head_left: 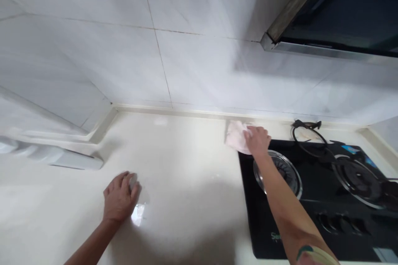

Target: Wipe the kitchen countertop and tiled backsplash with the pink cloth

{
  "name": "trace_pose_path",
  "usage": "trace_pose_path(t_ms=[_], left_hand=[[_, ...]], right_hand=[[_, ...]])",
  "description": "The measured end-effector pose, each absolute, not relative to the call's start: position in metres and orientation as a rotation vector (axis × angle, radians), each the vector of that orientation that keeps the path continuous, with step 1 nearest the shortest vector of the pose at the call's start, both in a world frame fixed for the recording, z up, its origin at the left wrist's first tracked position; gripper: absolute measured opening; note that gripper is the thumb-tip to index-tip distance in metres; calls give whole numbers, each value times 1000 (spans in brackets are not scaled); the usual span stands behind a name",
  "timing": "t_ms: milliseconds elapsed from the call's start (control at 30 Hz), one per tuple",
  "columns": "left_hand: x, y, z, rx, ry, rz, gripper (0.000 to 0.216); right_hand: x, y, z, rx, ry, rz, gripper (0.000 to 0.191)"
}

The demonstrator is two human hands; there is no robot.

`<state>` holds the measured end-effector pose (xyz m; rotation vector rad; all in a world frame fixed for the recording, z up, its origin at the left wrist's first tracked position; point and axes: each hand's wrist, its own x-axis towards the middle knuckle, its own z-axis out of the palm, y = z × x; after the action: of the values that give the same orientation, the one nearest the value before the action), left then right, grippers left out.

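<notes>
My right hand [257, 140] reaches out to the far edge of the cream countertop [174, 165] and presses a pale pink cloth [235, 136] against it, just beside the back left corner of the black gas hob [311, 207]. Its fingers are closed over the cloth. My left hand [120, 196] rests on the countertop nearer to me, fingers curled over a small pale object that I cannot make out. A wet, shiny patch lies right beside that hand.
The hob carries two round burners [278, 169], a loose pan support [306, 130] and knobs along its front. A range hood [336, 12] hangs above it. White tiled wall [186, 49] backs the counter. A white power strip [62, 157] lies at the left.
</notes>
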<state>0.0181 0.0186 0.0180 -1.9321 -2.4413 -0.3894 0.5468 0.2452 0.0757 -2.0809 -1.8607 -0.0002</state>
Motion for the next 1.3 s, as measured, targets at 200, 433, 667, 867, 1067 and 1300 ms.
trace_pose_path(t_ms=[200, 433, 667, 867, 1067, 1300], left_hand=[[23, 20, 23, -1935, -2417, -378, 44], [26, 21, 27, -1946, -2407, -348, 46], [26, 19, 24, -1957, -2415, -342, 46], [25, 15, 21, -1947, -2414, -351, 42], [26, 11, 21, -1935, -2358, -377, 40], [26, 10, 22, -1933, -2375, -393, 39]], right_hand=[[564, 230, 53, -2376, -1731, 109, 52], [471, 89, 36, -2069, -2272, 131, 56], [500, -103, 17, -1764, -2444, 400, 48], [487, -21, 14, -1965, -2383, 216, 53], [456, 179, 34, -2176, -2287, 197, 71], [323, 288, 66, -2249, -2114, 486, 85]])
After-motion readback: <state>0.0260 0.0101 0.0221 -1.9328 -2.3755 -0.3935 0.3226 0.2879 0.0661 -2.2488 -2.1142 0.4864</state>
